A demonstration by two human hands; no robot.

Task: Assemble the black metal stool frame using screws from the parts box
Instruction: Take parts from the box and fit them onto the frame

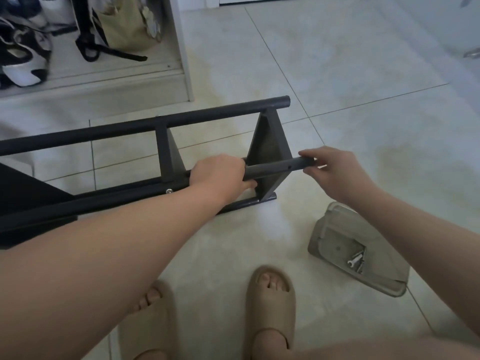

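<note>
The black metal stool frame [166, 126] lies on its side across the tiled floor, its legs running from the left edge toward the centre. My left hand [218, 175] grips the near tube [275, 168] from above, fingers curled round it. My right hand [335, 170] pinches the free end of that same tube between thumb and fingers. A small hole shows in the tube between my hands. The grey parts box [358, 248] lies tilted on the floor at the right, with a small wrench and a few screws [357, 261] inside.
A low white shelf [155, 81] with shoes and bags stands at the back left, close behind the frame. My feet in beige slippers [270, 302] are at the bottom centre. Pale tiled floor stretches to the right and back.
</note>
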